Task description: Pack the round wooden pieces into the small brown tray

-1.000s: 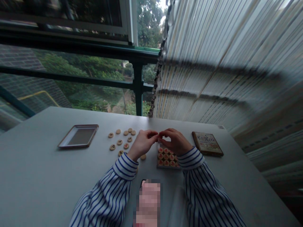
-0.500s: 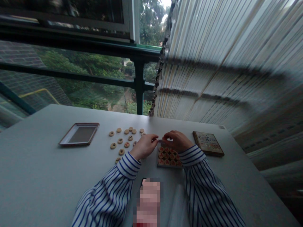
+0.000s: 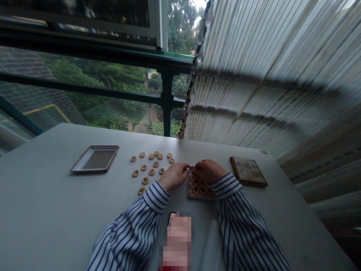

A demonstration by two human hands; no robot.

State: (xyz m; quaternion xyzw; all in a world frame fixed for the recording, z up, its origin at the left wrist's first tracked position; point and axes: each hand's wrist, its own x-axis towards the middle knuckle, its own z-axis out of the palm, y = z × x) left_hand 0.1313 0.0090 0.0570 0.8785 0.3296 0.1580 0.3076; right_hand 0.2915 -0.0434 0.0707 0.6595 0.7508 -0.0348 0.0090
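An open box holds rows of round wooden Chinese chess pieces with red characters. My left hand is closed at the box's far left corner, with thumb and fingertips at the rim. Over the far part of the box, my right hand bends down with its fingers closed at a red-marked piece; the hand hides much of the box's right side. Loose chess pieces, mostly dark-marked or plain side up, lie scattered left of my left hand.
At the table's left lies a shallow tray-like lid. A decorated flat box is on the right. Near the front edge are a pixelated phone-like object and a clear plastic sheet. Beyond the table stand a railing and a string curtain.
My right hand has moved slightly left and down, with its fingers lower at the box's far row. My left hand stays at the corner, shifted only slightly.
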